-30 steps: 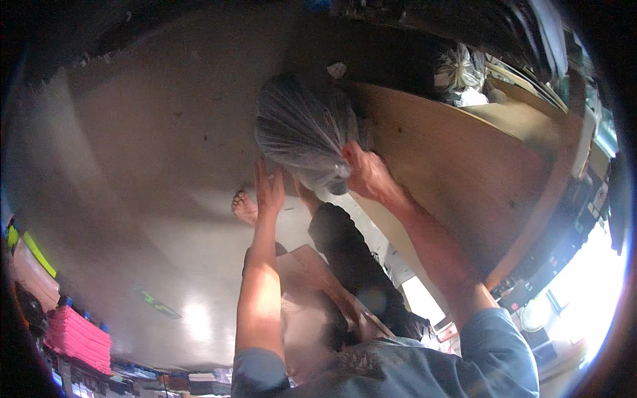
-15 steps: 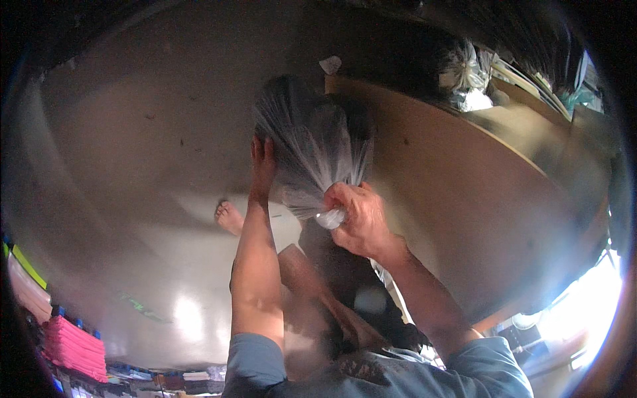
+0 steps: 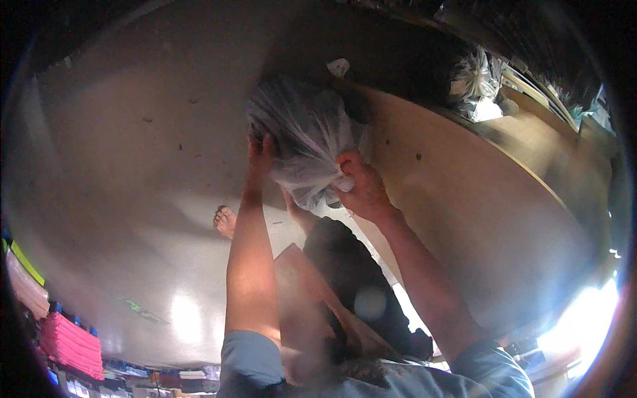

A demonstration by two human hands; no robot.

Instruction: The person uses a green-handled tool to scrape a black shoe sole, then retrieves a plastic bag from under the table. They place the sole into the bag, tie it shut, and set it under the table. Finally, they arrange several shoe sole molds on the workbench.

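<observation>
A clear plastic bag (image 3: 302,126) with something dark inside stands in front of me, its top gathered into a twisted neck. My right hand (image 3: 363,188) is closed around that neck, with a whitish end of plastic poking out below the fingers. Against the bag's left side rests my left hand (image 3: 260,156), fingers stretched out and pointing away from me. The bag's contents cannot be made out through the plastic.
A long brown wooden panel (image 3: 458,179) curves along the right. Beyond it sit more filled plastic bags (image 3: 481,86). A white scrap (image 3: 338,67) lies past the bag. Pink folded cloths (image 3: 71,346) are stacked at the lower left. My bare foot (image 3: 225,221) is on the grey floor (image 3: 133,199).
My right hand has moved up and slightly right with the bag's neck, which leans more to the right. The left hand stays at the bag's side. My dark-clothed leg shows more.
</observation>
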